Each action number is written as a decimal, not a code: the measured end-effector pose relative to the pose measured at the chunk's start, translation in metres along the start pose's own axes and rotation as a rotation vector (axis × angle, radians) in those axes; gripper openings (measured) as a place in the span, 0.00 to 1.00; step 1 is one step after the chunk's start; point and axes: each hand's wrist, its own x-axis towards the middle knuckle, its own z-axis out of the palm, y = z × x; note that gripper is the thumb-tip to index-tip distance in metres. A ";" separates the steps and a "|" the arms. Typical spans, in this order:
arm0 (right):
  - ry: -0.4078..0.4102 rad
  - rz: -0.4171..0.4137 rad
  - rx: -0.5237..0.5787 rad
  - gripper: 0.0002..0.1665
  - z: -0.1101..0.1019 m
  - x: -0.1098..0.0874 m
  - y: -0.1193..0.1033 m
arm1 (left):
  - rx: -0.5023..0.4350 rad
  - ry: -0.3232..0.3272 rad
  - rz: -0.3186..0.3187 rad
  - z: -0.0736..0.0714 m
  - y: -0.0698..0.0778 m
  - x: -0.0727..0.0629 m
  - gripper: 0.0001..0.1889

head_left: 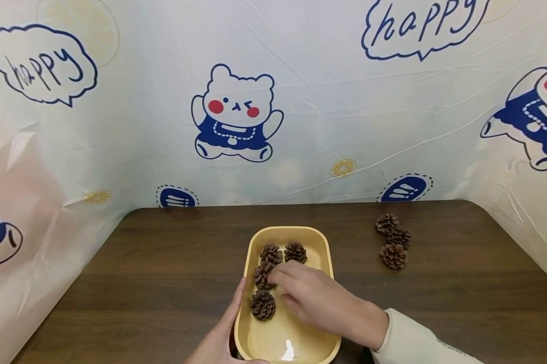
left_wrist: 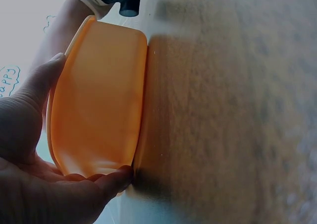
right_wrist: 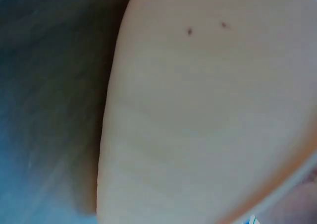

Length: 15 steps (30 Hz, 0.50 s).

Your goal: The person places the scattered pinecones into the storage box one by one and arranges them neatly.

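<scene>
A yellow rectangular plastic tray (head_left: pixel 296 349) holds several brown pine cones, mostly along its left side. My left hand (head_left: pixel 220 331) grips the tray's near left part; in the left wrist view the thumb lies at the rim and the fingers spread along the outer wall. Reaching in over the right rim, my right hand (head_left: pixel 316 298) pinches a pine cone (head_left: pixel 264 275) with its fingertips. Another pine cone (head_left: pixel 263 305) lies nearer me, and two more, a pine cone (head_left: pixel 270 253) and a pine cone (head_left: pixel 295 252), sit toward the far end. The tray's wall (right_wrist: pixel 198 110) fills most of the right wrist view.
Three pine cones (head_left: pixel 393 256) lie bunched on the dark wooden table (head_left: pixel 164 283), to the right of the tray. Behind the table hangs a printed cloth (head_left: pixel 309 126) with bears and the word "happy".
</scene>
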 end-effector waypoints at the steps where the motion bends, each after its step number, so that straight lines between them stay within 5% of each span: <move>1: 0.003 0.006 0.000 0.18 -0.002 -0.001 0.001 | -0.003 -0.003 0.006 0.000 0.000 0.000 0.71; 10: 0.061 0.032 -0.015 0.20 -0.022 -0.017 0.011 | 0.001 -0.008 0.064 0.000 -0.007 0.002 0.71; 15: 0.099 0.059 -0.052 0.23 -0.034 -0.028 0.018 | -0.041 0.001 0.018 0.001 -0.004 0.002 0.72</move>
